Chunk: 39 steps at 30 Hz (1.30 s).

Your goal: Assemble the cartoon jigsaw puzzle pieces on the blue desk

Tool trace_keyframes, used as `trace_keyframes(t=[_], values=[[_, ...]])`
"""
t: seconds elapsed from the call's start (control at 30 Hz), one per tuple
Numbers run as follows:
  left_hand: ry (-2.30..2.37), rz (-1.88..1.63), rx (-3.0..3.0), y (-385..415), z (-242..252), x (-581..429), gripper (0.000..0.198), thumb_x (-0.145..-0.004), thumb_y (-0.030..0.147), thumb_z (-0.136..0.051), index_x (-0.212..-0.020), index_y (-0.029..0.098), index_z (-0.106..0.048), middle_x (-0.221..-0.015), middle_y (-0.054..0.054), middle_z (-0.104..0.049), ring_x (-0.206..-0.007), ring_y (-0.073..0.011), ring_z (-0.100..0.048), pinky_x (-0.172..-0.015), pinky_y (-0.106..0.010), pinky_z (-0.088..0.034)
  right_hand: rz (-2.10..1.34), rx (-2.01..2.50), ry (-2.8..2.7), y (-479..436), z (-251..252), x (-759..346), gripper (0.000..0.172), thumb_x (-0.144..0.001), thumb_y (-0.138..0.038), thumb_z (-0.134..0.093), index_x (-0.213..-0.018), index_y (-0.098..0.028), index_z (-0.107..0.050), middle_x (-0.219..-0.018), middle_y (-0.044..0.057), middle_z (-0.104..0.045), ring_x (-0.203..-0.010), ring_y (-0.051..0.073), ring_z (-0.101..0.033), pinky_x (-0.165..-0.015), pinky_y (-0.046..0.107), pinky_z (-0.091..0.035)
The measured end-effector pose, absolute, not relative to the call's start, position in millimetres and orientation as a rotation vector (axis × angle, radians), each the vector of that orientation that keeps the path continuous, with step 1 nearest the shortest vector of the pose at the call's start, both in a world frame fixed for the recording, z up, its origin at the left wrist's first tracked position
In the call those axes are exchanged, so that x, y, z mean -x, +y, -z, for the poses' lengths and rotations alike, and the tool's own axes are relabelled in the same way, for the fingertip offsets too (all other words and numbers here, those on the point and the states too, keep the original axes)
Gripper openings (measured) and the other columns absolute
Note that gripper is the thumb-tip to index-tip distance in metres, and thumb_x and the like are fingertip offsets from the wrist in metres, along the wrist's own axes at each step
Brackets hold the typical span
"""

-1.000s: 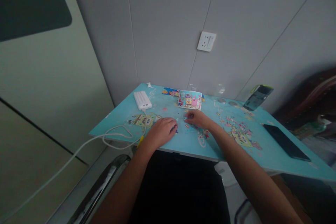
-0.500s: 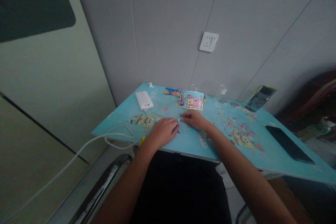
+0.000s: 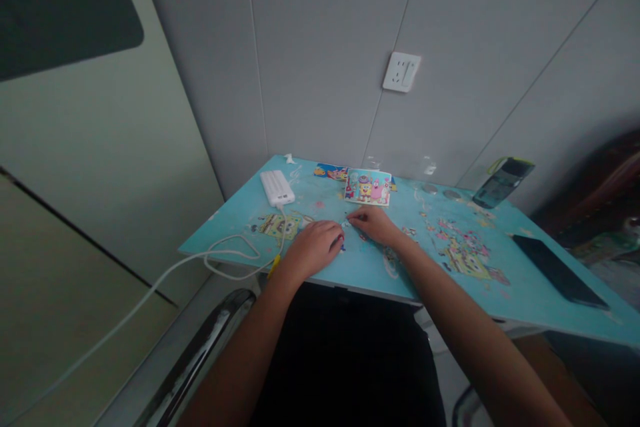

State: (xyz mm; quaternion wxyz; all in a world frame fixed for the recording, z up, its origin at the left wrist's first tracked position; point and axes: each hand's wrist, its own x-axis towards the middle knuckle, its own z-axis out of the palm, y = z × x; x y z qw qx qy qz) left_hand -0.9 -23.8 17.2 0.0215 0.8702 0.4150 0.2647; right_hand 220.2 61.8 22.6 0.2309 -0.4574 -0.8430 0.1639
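My left hand (image 3: pixel 316 248) rests near the front edge of the blue tabletop (image 3: pixel 363 267), fingers curled inward. Whatever may be inside that curl is hidden. Just to its right and a little farther back, my right hand (image 3: pixel 374 224) has thumb and fingertips pinched together above the table. Anything in the pinch is too small to name. A small pale bit (image 3: pixel 345 223) shows between the two hands. Behind them a cartoon picture card (image 3: pixel 368 187) lies tilted toward me, partly over a blue printed strip (image 3: pixel 330 172).
A white power bank (image 3: pixel 277 187) with a white cable (image 3: pixel 220 252) lies left. To the right are a water bottle (image 3: pixel 503 183), a black tablet-like slab (image 3: pixel 557 271), round clear discs (image 3: pixel 451 194) and cartoon prints (image 3: pixel 467 257). The wall (image 3: pixel 320 80) stands behind the table.
The view has shifted slightly. My right hand's fingertips have drawn closer together and a little away from my left hand, which stays nearly still.
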Motion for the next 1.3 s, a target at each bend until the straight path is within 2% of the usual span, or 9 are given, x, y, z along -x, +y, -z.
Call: trace_keyframes(t=[0.2, 0.43, 0.67, 0.87, 1.3], values=[[1.279, -0.812, -2.703, -23, -17, 1, 0.022, -0.101, 0.028, -0.048, -0.113, 0.022, -0.065, -0.117, -0.008, -0.069, -0.115, -0.0242, -0.062, -0.106, -0.040, -0.045, -0.467, 1.253, -2.308, 59, -24, -221, 0.022, -0.092, -0.026, -0.061, -0.096, -0.018, -0.080, -0.086, 0.005, -0.077, -0.072, 0.016, -0.063, -0.068, 0.026, -0.043], [1.294, -0.810, -2.712, -22, -15, 1, 0.020, -0.101, 0.027, -0.050, -0.112, 0.022, -0.066, -0.117, -0.007, -0.069, -0.114, -0.0237, -0.063, -0.105, -0.040, -0.045, -0.384, 1.290, -2.290, 60, -18, -222, 0.021, -0.088, -0.030, -0.069, -0.103, -0.020, -0.079, -0.093, 0.006, -0.076, -0.078, 0.017, -0.063, -0.071, 0.027, -0.045], [1.305, -0.814, -2.708, -23, -15, 1, 0.020, -0.101, 0.027, -0.050, -0.113, 0.022, -0.065, -0.118, -0.007, -0.069, -0.116, -0.0241, -0.062, -0.106, -0.040, -0.045, -0.306, 1.343, -2.311, 53, -22, -215, 0.020, -0.092, -0.030, -0.064, -0.099, -0.022, -0.081, -0.095, 0.006, -0.078, -0.083, 0.020, -0.067, -0.077, 0.029, -0.046], [1.292, -0.842, -2.701, -22, -15, 1, 0.021, -0.100, 0.026, -0.050, -0.113, 0.021, -0.066, -0.117, -0.007, -0.069, -0.116, -0.0238, -0.063, -0.106, -0.039, -0.045, -0.240, 1.374, -2.171, 53, -22, -219, 0.023, -0.092, -0.026, -0.063, -0.108, -0.019, -0.078, -0.103, 0.007, -0.077, -0.090, 0.020, -0.067, -0.083, 0.029, -0.048], [1.298, -0.811, -2.718, -23, -16, 0, 0.021, -0.100, 0.026, -0.050, -0.113, 0.021, -0.066, -0.118, -0.008, -0.069, -0.115, -0.0238, -0.063, -0.106, -0.040, -0.046, -0.131, 1.471, -2.304, 42, -27, -209, 0.020, -0.091, -0.035, -0.065, -0.093, -0.024, -0.081, -0.094, 0.006, -0.077, -0.090, 0.023, -0.067, -0.080, 0.031, -0.046]])
